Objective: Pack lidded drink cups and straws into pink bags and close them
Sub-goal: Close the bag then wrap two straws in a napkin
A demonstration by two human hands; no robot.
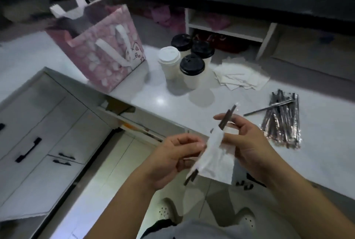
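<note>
A pink bag [107, 54] with white handles stands open at the back left of the white counter [317, 165]. Beside it stand several white lidded cups [190, 60], most with black lids, one with a white lid. A pile of wrapped dark straws [282, 119] lies at the right. In front of me, above the counter's edge, both hands hold a white napkin [215, 154] wrapped around dark straws [227, 117]. My left hand [176, 160] pinches the napkin's left side. My right hand [247, 142] grips the straws and napkin from the right.
A stack of white napkins [242, 75] lies behind the straws. A white shelf unit [228, 27] stands at the back under a dark counter. Grey cabinets with black handles [28, 148] are at the lower left. My shoes show on the floor below.
</note>
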